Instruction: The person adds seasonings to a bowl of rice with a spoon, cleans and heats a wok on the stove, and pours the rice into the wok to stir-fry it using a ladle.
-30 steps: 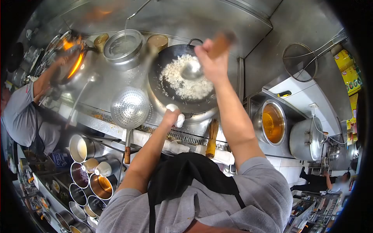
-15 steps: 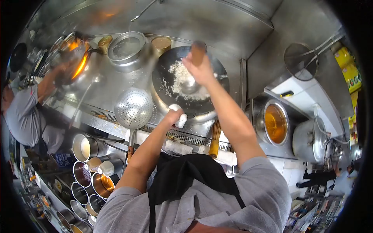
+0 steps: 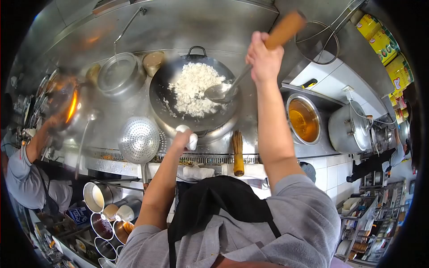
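A black wok (image 3: pixel 158 105) with a loop handle at its far rim holds white rice (image 3: pixel 193 87). My left hand (image 3: pixel 182 139) is closed around a white cloth (image 3: pixel 192 142) at the wok's near-left rim. My right hand (image 3: pixel 264 57) grips the wooden handle of a ladle (image 3: pixel 219 93), to the right of the wok and above it. The ladle's bowl is at the right part of the rice. A bamboo brush (image 3: pixel 238 154) lies at the stove's front edge, and a perforated strainer (image 3: pixel 139 140) rests left of the wok.
A co-worker (image 3: pixel 33 178) stands at the far left by a flaming wok. At right are a bowl of amber liquid (image 3: pixel 304 119) and a lidded pot (image 3: pixel 349 129). Several metal containers (image 3: pixel 103 223) stand at lower left. Another person (image 3: pixel 380 161) is in the right background.
My right hand has moved right, and the ladle's bowl now sits at the rice's right side. The camera view has turned. My left hand keeps the cloth at the rim.
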A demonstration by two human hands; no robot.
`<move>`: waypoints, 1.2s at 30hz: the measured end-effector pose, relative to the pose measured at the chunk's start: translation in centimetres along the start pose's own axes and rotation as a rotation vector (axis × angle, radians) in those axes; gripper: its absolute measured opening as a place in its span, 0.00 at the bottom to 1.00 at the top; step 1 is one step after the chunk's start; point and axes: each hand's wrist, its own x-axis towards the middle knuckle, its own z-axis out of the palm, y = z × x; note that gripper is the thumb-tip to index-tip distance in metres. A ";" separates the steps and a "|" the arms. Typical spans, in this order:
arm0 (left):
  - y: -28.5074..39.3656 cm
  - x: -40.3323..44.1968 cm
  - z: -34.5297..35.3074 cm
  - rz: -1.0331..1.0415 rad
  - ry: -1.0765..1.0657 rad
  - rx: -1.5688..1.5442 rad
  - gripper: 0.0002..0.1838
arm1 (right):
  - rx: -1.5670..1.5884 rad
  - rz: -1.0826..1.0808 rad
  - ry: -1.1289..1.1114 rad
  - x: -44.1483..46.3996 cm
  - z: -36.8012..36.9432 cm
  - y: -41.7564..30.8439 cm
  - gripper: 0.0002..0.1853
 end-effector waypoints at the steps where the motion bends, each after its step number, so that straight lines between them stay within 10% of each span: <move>1: 0.1 -0.1 0.1 -0.005 0.031 -0.022 0.22 | -0.002 -0.003 0.002 -0.5 -0.3 3.4 0.12; 7: -0.4 0.3 -0.1 0.006 -0.024 -0.010 0.20 | 0.041 0.207 0.200 2.4 0.3 9.6 0.13; 13: -1.2 0.1 0.2 0.024 0.039 -0.037 0.19 | 0.000 -0.095 0.350 2.8 -2.7 13.7 0.12; 17: -0.8 0.3 -0.2 -0.009 0.014 0.010 0.21 | -0.089 0.244 0.241 5.2 0.2 8.1 0.17; 23: -0.6 0.7 0.2 -0.004 0.062 -0.046 0.24 | 0.076 -0.073 0.068 -1.2 1.7 10.8 0.14; 25: -0.9 0.8 0.2 -0.017 0.035 -0.027 0.23 | 0.055 0.208 0.033 -2.8 3.8 16.7 0.15; 31: -0.6 1.1 0.3 0.008 0.098 -0.055 0.19 | 0.054 0.091 -0.350 0.1 6.2 3.3 0.20; 34: -1.5 2.0 -0.1 0.075 0.015 0.016 0.18 | 0.161 -0.129 -0.388 -5.6 4.4 9.7 0.19; 36: -0.5 0.4 -0.1 0.047 0.024 -0.025 0.18 | -0.009 0.090 -0.384 -5.7 4.6 13.6 0.18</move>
